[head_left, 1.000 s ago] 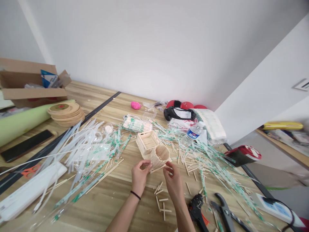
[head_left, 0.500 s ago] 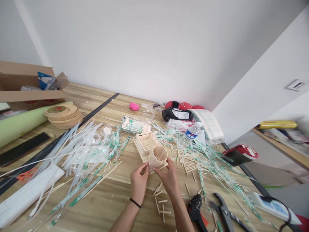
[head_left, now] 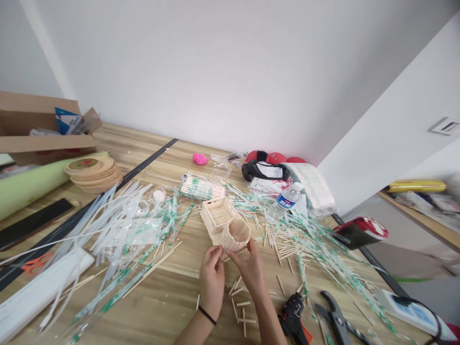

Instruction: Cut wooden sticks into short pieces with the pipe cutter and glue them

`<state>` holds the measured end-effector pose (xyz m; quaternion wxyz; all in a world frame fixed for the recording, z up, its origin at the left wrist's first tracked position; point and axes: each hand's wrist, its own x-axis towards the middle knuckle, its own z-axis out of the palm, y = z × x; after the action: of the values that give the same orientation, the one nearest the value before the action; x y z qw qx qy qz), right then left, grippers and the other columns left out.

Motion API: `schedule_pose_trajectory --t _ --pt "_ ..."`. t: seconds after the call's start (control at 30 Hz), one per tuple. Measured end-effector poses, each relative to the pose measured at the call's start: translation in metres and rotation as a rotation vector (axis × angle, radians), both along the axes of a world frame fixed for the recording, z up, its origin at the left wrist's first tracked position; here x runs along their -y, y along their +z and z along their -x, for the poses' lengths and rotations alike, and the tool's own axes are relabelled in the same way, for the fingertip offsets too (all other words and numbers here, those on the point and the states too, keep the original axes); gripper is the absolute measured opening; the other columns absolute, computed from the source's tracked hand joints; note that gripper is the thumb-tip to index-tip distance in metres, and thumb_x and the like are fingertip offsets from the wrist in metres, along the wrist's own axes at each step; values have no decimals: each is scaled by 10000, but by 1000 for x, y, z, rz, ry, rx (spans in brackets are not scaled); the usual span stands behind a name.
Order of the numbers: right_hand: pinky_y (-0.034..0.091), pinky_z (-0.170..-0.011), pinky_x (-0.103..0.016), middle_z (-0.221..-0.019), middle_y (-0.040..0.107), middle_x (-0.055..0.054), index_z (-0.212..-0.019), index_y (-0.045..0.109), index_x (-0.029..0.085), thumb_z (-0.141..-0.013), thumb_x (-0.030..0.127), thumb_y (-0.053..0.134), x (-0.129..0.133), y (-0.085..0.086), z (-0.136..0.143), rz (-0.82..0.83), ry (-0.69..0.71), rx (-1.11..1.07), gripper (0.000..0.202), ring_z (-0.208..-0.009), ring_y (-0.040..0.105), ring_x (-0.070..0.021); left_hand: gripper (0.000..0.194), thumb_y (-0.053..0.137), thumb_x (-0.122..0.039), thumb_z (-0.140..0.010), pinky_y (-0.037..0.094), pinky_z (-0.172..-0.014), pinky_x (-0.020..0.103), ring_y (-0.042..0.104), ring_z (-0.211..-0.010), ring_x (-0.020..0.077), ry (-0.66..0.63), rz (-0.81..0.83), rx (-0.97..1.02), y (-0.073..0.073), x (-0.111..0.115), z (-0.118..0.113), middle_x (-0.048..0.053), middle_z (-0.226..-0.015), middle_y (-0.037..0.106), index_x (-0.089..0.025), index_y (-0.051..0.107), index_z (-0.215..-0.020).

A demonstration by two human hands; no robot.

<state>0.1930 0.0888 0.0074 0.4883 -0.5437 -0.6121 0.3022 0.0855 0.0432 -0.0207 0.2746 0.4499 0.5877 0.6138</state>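
Note:
In the head view, a small model built of pale wooden sticks stands at the middle of the table, made up of a rectangular box (head_left: 217,214) and a round stick cup (head_left: 234,236) at its near right corner. My right hand (head_left: 250,268) grips the cup's near side, thumb in front and fingers round the right. My left hand (head_left: 212,275), with a black band at its wrist, is closed at the model's near left edge, thumb and forefinger together. Whether a small piece lies between those fingertips is hidden. Short cut sticks (head_left: 243,309) lie just below my right hand.
At the right are a black glue gun (head_left: 293,314), pliers-like cutters (head_left: 334,316), a water bottle (head_left: 285,203) and scattered sticks with green-printed wrappers. To the left lie clear glue sticks (head_left: 118,215), a white power strip (head_left: 43,292), a phone (head_left: 34,223) and stacked wooden discs (head_left: 94,173).
My left hand has shifted slightly right and turned more upright, its fingers still at the model's near edge. My right hand keeps its grip, and the model has barely moved.

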Motion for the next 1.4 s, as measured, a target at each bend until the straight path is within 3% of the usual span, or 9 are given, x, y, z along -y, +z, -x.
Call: schedule_pose_trajectory --t 0.3,0.5,0.63,0.73,1.07,1.4 --pt "472 -812 -387 -1041 649 -103 -1160 537 160 -649 341 737 1 3 1 6 9 -9 577 -969 594 -261 521 445 17 -708 446 -973 395 606 -1044 225 -18 22 65 -3 2 -2 68 -1080 662 -267 699 -1064" --pt "469 -837 -389 -1077 631 -102 -1194 505 172 -673 350 723 0 -2 0 -5 30 -21 592 -1015 576 -260 442 475 -16 -688 455 -962 397 626 -1019 229 -19 58 210 0 -3 3 72 -1047 703 -237 739 -965" --pt "453 -876 -400 -1181 574 -117 -1315 386 188 -689 335 706 -1 -7 2 -25 27 -26 719 -1066 552 -254 314 490 -117 -708 577 -665 351 687 -869 249 -33 114 375 2 -10 10 110 -948 750 -180 758 -859" --pt "446 -891 -395 -1264 521 -129 -1355 332 197 -670 336 716 -1 -8 3 -34 18 -23 797 -1084 543 -252 282 511 -136 -675 561 -509 306 708 -757 251 -42 157 492 5 -14 14 117 -828 768 -157 761 -804" --pt "456 -857 -404 -1044 634 -77 -1236 481 190 -611 365 738 -5 -13 4 -53 -32 12 698 -1026 564 -271 267 510 -55 -619 581 -615 290 715 -736 209 -30 237 769 14 -16 20 122 -797 771 -128 753 -699" --pt "433 -895 -419 -1059 623 -84 -1204 492 182 -623 374 726 -5 -17 6 -92 -44 50 654 -1045 553 -273 267 487 -34 -636 580 -663 290 713 -701 181 -19 242 888 14 -16 22 118 -762 767 -117 734 -695"
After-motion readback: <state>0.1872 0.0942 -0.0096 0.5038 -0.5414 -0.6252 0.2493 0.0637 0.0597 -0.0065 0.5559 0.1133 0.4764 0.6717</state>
